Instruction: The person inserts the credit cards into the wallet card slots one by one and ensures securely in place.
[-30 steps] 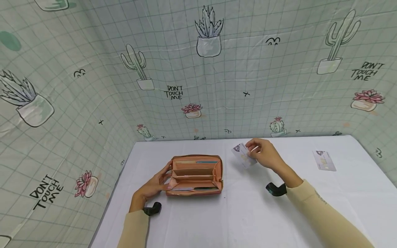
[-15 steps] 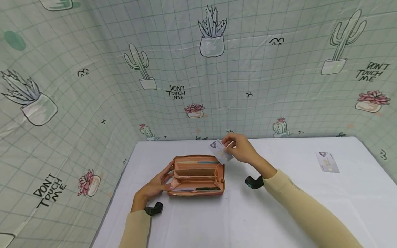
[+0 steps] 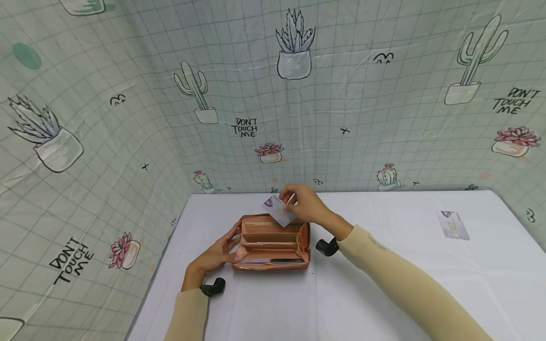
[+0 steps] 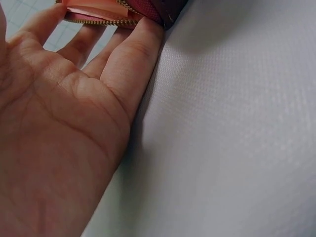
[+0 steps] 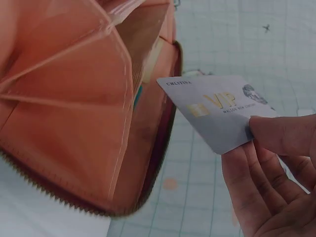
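Observation:
An orange zip wallet (image 3: 270,267) lies unzipped on the table, its pleated compartments facing up and cards tucked in its front and back slots. My left hand (image 3: 217,253) holds the wallet's left end, fingers spread along the side. The left wrist view has these fingers at the brass zip edge (image 4: 103,21). Between thumb and fingers, my right hand (image 3: 308,203) pinches a silver-white VIP card (image 5: 217,111). That card is tilted over the wallet's back edge, one corner pointing toward the back card slots. In the right wrist view, a gap shows between card and wallet.
A second silver-white card (image 3: 453,225) lies flat on the right part of the white-covered table (image 3: 384,284). Behind the table and to the left hangs a grid-patterned cloth (image 3: 324,104) with cactus prints. Both wrists wear black camera mounts.
My right hand has carried the VIP card leftward, from right of the wallet to over its back edge. The left hand and wallet stay put; the head view has shifted slightly.

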Available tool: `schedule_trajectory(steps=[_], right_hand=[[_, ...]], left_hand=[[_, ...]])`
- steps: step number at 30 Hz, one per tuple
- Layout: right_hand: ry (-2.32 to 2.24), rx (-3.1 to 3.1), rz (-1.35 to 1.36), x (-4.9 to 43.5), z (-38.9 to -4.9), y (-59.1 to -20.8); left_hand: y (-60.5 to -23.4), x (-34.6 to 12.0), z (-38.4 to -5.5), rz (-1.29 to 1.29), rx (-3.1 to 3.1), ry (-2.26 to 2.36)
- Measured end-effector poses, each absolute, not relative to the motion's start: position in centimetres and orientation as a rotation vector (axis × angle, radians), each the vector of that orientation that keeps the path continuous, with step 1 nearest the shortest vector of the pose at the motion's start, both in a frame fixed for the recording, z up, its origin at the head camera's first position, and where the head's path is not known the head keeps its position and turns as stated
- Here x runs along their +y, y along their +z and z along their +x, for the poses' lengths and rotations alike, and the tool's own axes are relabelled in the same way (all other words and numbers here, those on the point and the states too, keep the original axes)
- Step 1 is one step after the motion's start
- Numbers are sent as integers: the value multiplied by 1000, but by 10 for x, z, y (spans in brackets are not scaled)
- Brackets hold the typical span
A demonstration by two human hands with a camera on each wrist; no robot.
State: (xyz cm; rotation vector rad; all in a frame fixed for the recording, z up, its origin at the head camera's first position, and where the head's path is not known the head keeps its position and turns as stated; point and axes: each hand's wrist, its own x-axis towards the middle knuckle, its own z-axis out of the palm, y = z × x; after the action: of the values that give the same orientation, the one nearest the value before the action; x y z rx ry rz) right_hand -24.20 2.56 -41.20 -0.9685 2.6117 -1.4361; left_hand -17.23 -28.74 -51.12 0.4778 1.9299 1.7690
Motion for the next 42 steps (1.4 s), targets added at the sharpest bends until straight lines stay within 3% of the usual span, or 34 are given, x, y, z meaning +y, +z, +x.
schedule_trajectory(steps=[29, 42], right_hand=[[-1166, 2693, -1183, -26, -249, -428], [-823, 2720, -1336, -40, -249, -420]], left_hand=[[-511, -286, -173, 456, 1894, 1777], [-512, -287, -174, 453, 1891, 1785]])
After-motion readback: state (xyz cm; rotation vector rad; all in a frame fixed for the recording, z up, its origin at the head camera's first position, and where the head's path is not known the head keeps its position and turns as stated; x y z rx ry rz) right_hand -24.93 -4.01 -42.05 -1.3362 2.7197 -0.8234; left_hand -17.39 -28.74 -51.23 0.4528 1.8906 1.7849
